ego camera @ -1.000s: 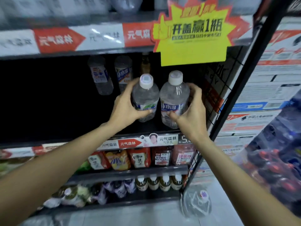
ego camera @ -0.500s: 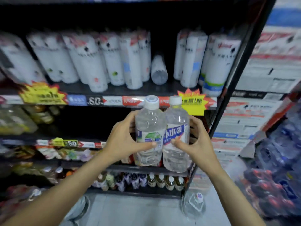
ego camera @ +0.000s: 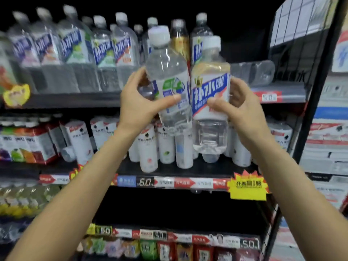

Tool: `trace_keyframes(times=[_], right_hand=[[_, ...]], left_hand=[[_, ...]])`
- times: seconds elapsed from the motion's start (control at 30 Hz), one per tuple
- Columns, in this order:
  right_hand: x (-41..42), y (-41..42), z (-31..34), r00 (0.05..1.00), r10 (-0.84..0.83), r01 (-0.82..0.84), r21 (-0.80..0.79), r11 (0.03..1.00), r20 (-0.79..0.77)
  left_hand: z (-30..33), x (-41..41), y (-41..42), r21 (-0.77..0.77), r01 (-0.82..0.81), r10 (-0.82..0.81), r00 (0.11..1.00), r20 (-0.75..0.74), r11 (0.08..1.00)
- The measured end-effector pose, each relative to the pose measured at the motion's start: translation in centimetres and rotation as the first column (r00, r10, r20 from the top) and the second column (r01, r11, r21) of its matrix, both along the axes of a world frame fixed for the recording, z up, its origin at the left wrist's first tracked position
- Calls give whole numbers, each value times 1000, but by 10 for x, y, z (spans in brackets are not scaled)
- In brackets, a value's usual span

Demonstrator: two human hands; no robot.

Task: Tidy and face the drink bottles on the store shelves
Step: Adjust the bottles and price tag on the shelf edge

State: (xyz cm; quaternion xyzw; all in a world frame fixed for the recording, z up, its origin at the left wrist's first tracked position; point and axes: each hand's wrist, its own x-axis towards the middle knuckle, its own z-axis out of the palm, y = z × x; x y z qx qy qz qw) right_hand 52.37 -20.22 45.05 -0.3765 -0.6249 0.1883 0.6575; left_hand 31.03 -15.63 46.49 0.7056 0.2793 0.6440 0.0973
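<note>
My left hand (ego camera: 140,102) grips a clear bottle with a green and white label (ego camera: 168,80), tilted slightly left. Beside it, touching, my right hand (ego camera: 239,110) grips a clear bottle with a blue and white label (ego camera: 210,95), held upright. Both bottles have white caps and hang in the air in front of the top shelf (ego camera: 79,99). That shelf carries a row of similar blue-labelled bottles (ego camera: 101,53) on its left and middle. Its right part holds only some clear bottles lying flat (ego camera: 252,72).
White slim bottles (ego camera: 148,149) fill the shelf below, with juice cartons (ego camera: 28,146) at the left. A yellow promo tag (ego camera: 247,186) sticks out from that shelf's edge. A black upright post (ego camera: 318,102) ends the rack on the right. Lower shelves hold small drinks.
Both hands have lifted the two bottles from a low shelf up to the level of the top shelf, and my view has risen with them.
</note>
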Motion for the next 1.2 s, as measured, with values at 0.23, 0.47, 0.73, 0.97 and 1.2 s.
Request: trace_keyframes(times=[0.23,0.47,0.73,0.97,1.2], right_hand=[[-47,53,81,992,-81,97,166,981,-101],[-66,109,115,963,-240,260,200,945,-122],[-65,144,120,950,-313,312,140,940,-11],[-56,154,118,942,-327,316,127,940,73],[-51,164,114,929,-360,354,77,932,86]], left_hand=[[73,-28,73,250,-58,30,993,114,966],[96,-21,127,238,-78,61,995,77,968],[92,-7,156,284,-433,506,818,-275,855],[83,-7,162,585,-477,702,671,-239,655],[69,-21,159,596,-438,717,586,-378,673]])
